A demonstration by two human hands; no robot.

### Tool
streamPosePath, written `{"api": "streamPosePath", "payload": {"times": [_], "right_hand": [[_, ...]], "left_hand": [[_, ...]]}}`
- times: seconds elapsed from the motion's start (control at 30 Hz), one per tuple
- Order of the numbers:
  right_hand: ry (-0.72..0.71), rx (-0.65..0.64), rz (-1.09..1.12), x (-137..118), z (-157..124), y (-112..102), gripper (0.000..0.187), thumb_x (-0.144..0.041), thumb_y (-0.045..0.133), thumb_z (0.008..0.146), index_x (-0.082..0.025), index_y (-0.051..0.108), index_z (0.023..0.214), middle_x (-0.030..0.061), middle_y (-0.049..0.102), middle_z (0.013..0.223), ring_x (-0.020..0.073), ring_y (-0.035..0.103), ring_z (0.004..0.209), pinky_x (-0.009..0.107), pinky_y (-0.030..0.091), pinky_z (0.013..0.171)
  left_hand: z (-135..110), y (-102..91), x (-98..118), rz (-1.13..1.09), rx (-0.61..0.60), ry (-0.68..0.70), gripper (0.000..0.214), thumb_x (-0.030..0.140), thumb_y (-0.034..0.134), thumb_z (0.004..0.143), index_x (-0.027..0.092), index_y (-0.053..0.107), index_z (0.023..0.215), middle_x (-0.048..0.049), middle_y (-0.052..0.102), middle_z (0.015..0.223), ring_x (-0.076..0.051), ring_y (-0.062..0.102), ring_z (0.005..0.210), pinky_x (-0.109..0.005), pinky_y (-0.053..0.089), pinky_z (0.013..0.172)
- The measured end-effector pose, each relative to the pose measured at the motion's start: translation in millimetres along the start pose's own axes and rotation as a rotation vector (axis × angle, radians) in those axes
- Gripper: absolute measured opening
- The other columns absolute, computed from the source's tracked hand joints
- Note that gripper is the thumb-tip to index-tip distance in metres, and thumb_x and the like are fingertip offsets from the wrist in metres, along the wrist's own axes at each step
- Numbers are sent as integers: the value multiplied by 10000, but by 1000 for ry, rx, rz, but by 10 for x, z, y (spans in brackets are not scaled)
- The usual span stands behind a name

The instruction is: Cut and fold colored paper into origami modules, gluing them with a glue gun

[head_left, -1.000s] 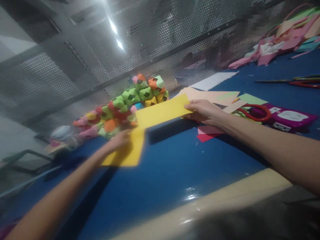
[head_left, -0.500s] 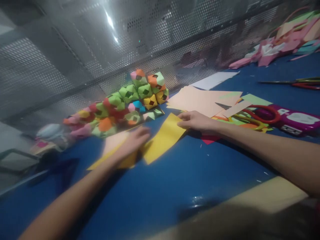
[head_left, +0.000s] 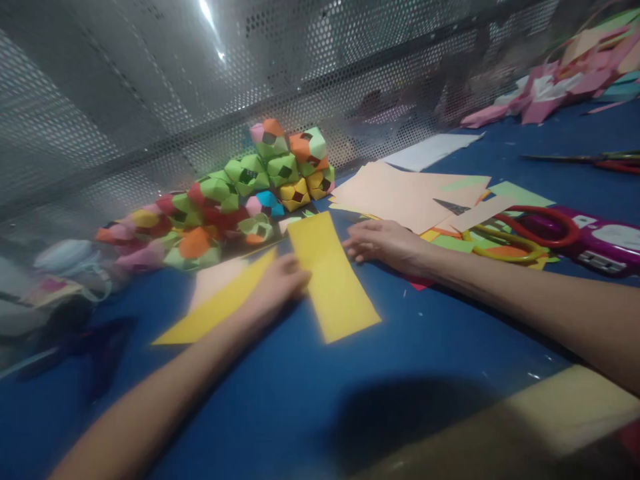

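A yellow paper strip [head_left: 335, 280] stands out in the middle of the view, slanting over the blue tabletop. My left hand [head_left: 283, 283] is closed on its left edge, with the fingertips slightly blurred. To the strip's right, my right hand [head_left: 383, 243] is open, its fingers a little apart and pointing at the paper without gripping it. Under my left wrist lies another yellow sheet [head_left: 210, 303], partly covered by the hand, with a pale peach sheet [head_left: 215, 280] behind it.
Folded paper blocks [head_left: 247, 175] in several colours are piled at the back. To the right are peach sheets [head_left: 400, 197], red-and-yellow-handled scissors [head_left: 545, 230] over scraps, and a purple case [head_left: 605, 243]. More scissors [head_left: 575, 159] lie farther back. A perforated metal panel [head_left: 210, 113] stands behind.
The yellow strip has turned from slanting up right to slanting up left. My left hand has taken its left edge, while my right hand has let go and spread its fingers.
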State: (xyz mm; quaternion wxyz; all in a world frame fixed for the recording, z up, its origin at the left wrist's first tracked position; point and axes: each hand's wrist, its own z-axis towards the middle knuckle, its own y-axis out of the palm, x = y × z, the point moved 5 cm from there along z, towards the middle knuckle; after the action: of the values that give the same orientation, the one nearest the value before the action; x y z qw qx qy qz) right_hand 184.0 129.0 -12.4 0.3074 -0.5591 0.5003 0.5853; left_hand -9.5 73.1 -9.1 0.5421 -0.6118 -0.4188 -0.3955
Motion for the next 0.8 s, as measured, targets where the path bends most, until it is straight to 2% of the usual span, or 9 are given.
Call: {"api": "streamPosePath", "payload": {"times": [0.1,0.23,0.37,0.47,0.57,0.67,0.8], "right_hand": [[2,-22,-120,23,-62,42,122,-120,644,784,-141,590,892,38,663,722,108,601,620,226,492,585],[-105,-1,-340,-10,-142,88,216,-99,655,757,-147,604,961,40,683,792,110,592,638,227,472,587],[-134,-64,-537,-52,-177,113,231,-83,604,768,-151,623,988,39,685,789,134,611,667,236,471,578],[-137,-149,-659,-106,-189,84,231,-98,568,789,-161,638,1000,47,706,860,148,630,717,237,477,596],[-220,-199,-872,-177,-193,42,231,-116,570,780,-163,655,989,39,708,870,147,621,730,230,458,611],[-264,-260,-1031,-193,-186,17,255,-102,557,754,-152,661,982,42,703,852,151,609,714,230,438,601],[-239,-308,-1156,-193,-179,-29,261,-95,537,739,-174,662,955,40,696,849,165,603,724,239,410,582]], "left_hand": [[-26,28,-17,-92,-2,-12,153,198,634,715,157,548,835,54,506,558,-55,449,425,-199,338,419],[-92,103,14,-157,-45,35,207,157,617,706,149,568,907,19,577,595,-72,493,451,-213,382,442],[-154,158,38,-173,-94,25,239,123,584,714,153,563,950,5,620,609,-98,550,488,-242,459,507],[-151,77,37,-134,-3,51,193,167,565,745,153,557,938,2,608,604,-117,574,520,-245,461,513],[-119,-37,14,-57,114,78,163,229,560,770,153,556,914,2,595,596,-122,576,536,-247,453,520],[-102,-80,-1,46,158,67,190,270,590,753,154,574,902,0,602,624,-120,566,551,-250,446,535],[-140,-70,44,216,192,67,207,298,614,725,160,602,879,4,608,658,-126,554,592,-256,435,567]]}}
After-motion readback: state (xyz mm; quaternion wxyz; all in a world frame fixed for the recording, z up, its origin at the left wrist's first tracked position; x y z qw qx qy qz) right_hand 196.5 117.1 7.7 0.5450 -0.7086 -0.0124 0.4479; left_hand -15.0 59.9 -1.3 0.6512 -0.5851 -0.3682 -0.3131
